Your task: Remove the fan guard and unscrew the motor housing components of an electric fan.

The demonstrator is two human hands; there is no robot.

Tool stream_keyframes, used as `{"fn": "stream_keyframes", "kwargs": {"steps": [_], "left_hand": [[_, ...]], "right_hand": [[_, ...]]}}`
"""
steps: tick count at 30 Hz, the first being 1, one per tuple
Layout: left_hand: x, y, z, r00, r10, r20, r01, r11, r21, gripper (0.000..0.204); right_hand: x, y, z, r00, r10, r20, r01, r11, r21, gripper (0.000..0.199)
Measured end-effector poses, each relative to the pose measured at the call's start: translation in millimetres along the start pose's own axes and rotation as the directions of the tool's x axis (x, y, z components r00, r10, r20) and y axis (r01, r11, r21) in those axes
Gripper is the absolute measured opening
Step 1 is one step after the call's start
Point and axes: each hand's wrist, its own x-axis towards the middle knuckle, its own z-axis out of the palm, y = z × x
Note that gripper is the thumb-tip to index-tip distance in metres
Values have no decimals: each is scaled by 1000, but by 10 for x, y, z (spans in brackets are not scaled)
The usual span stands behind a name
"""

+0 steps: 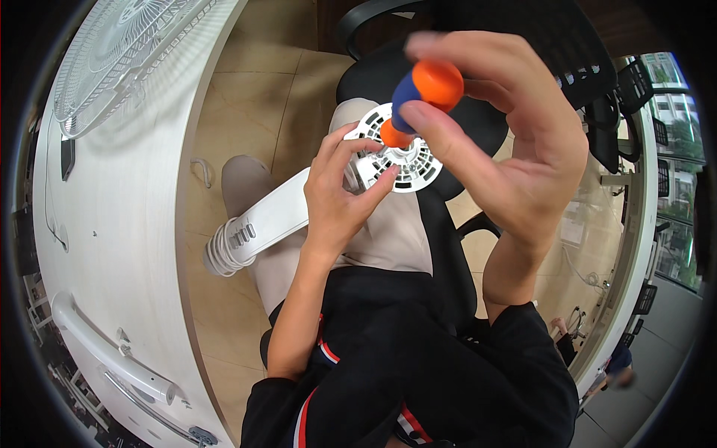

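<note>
Across my thighs lies a white fan body (276,212), with a row of grey buttons (240,233) and a white cord (224,250) coiled round its left end. At its other end is the round, slotted white motor housing (426,173). My left hand (334,187) is closed around this housing, fingers and thumb on its rim. Above it, my right hand (523,142) grips a screwdriver (437,84) with an orange and blue handle, thumb and fingers around the handle. The handle points down at the housing's middle; the screwdriver's tip is hidden.
On the white table (134,224) at the left stand a wire fan grille (134,56), a curved white tube (112,351) and a metal rod (146,407). A black office chair (467,127) is ahead. Another person (618,366) is far off at the lower right.
</note>
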Motion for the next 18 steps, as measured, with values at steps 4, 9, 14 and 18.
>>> {"fn": "stream_keyframes", "kwargs": {"steps": [4,9,14,18], "left_hand": [[-7,-16,-16,999,26,-23,-26,999,30,34],[-8,-18,15,1000,2,-6,-2,1000,-12,35],[-9,-24,-2,1000,-14,-12,14,1000,-17,35],[-11,12,-1,1000,-31,1,32,999,-14,34]], "right_hand": [[29,62,148,989,15,-144,32,947,319,38],[-33,123,11,996,-58,-68,66,991,118,42],[-20,87,15,998,-62,-4,62,979,192,43],[-59,38,135,976,163,-142,-120,955,270,42]]}}
